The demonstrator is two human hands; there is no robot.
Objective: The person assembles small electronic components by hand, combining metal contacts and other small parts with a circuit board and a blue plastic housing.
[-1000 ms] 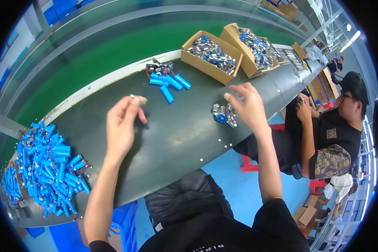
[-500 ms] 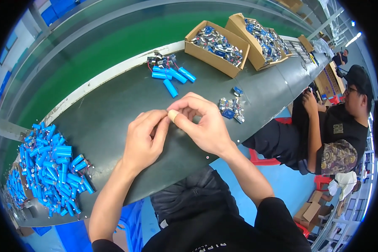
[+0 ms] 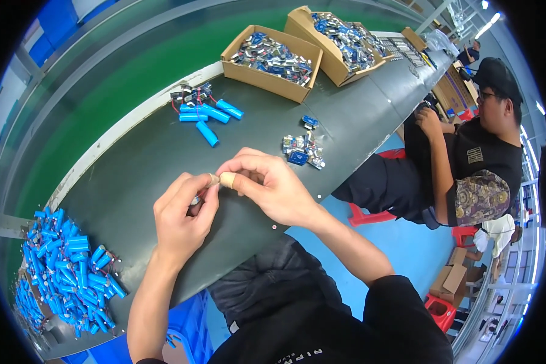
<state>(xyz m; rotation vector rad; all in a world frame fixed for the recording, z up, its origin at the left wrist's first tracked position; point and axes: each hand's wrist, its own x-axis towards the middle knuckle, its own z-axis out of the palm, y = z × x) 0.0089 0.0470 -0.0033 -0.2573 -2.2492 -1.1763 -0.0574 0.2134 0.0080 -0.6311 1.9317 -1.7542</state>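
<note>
Above the dark green work surface (image 3: 249, 230), my left hand (image 3: 185, 212) and my right hand (image 3: 270, 185) meet at the fingertips. Both are closed in a pinch. A small pale bit of something shows between the curled fingers of my left hand, but most of it is hidden. My right thumb wears a beige finger cover (image 3: 227, 179), and what its tip pinches is too small to name. Beyond my hands lie several blue cylindrical battery cells (image 3: 207, 133), some with red wires and small black parts. Nearest my right hand is a little pile of small circuit boards (image 3: 298, 158).
A large heap of blue cells (image 3: 73, 273) covers the left end. Two cardboard boxes, one open box (image 3: 303, 92) and another tilted box (image 3: 340, 79), hold many small boards at the back. A co-worker (image 3: 467, 151) sits at the right. A blue crate (image 3: 191, 324) stands below the edge.
The view has turned a little, so the boxes, cells and boards appear farther left. My hands remain together at the fingertips; a pale bit now shows in my left hand.
</note>
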